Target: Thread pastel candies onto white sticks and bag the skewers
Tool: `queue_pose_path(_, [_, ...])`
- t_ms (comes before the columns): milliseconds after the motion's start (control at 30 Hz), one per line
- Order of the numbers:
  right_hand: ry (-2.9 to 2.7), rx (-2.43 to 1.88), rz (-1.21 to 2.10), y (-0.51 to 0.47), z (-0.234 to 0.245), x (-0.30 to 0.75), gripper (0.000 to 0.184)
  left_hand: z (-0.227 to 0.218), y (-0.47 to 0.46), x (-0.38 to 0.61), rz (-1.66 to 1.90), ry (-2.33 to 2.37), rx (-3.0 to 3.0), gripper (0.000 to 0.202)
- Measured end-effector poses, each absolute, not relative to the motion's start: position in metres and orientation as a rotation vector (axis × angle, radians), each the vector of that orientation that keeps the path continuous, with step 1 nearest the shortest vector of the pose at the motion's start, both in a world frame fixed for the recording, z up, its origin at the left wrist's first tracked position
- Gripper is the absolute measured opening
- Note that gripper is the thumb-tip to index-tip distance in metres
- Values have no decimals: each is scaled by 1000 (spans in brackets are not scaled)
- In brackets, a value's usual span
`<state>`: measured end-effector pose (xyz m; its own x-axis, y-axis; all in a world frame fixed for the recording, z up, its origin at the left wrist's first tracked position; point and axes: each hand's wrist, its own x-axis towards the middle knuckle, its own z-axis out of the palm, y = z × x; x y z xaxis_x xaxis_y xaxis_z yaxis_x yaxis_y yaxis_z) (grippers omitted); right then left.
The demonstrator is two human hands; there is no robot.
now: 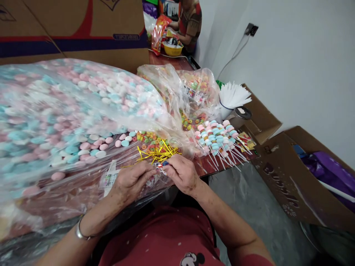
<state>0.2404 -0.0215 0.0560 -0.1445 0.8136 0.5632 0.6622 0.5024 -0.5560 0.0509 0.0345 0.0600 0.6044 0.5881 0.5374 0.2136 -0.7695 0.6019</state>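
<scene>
Close to the table's front edge, my left hand (131,183) and my right hand (183,175) face each other with fingers pinched. Between the fingertips is a small blue, red and white wrapper (163,164); what is in it is too small to tell, and fingers hide part of it. Gold twist ties (159,152) lie in a loose heap just beyond my hands. Behind them are fruit-coloured ring gummies (151,138). To the right, several marshmallow skewers (217,138) in pink, white and blue lie piled, their white sticks pointing toward the table edge.
A huge clear bag of marshmallows (105,92) covers the left. Bagged ring gummies (196,83) sit behind, beside a cup of white sticks (234,96). Cardboard boxes (283,177) stand right. Another person (191,26) is at the far end near a yellow basket (172,50).
</scene>
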Motion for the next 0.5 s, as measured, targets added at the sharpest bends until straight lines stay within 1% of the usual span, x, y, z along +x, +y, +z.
queue_pose_path(67, [-1895, -1194, 282, -22, 56, 240, 24, 61, 36, 50, 1046, 564, 2382, 19])
queue_pose_path(167, [-1898, -1201, 220, -22, 55, 236, 25, 60, 36, 50, 1033, 540, 2394, 16])
queue_pose_path(300, [-1946, -1242, -5, -24, 58, 238, 32, 55, 34, 50, 963, 623, 2378, 15])
queue_pose_path(400, [-1875, -1364, -165, -33, 68, 268, 23, 52, 35, 47, 929, 679, 2344, 18])
queue_pose_path(433, [-1797, -1448, -260, -37, 71, 284, 19, 52, 36, 45, 928, 699, 2332, 20])
queue_pose_path(500, [-1641, -1678, -567, -46, 74, 320, 15, 51, 37, 43, 941, 711, 2312, 23])
